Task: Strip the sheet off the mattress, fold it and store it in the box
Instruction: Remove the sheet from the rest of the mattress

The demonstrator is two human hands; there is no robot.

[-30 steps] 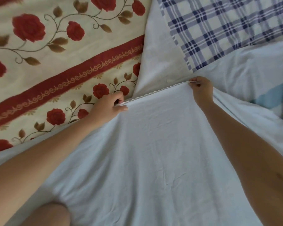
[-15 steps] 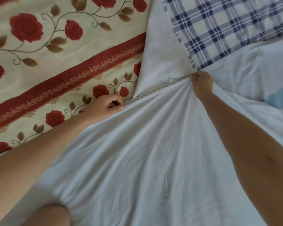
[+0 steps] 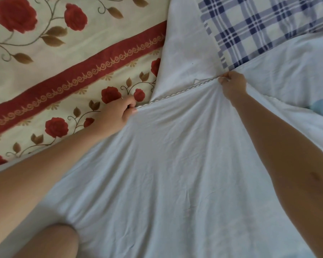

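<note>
Hands apart along hem of sheet

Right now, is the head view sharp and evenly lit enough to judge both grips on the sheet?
Head view: soft, even light, no glare; slight softness, yet the left grip and right grip read as pinching the hem of the white sheet; faint shadow beneath the left forearm.

A white sheet and plaid cloth cover the rose-print bed.
</note>
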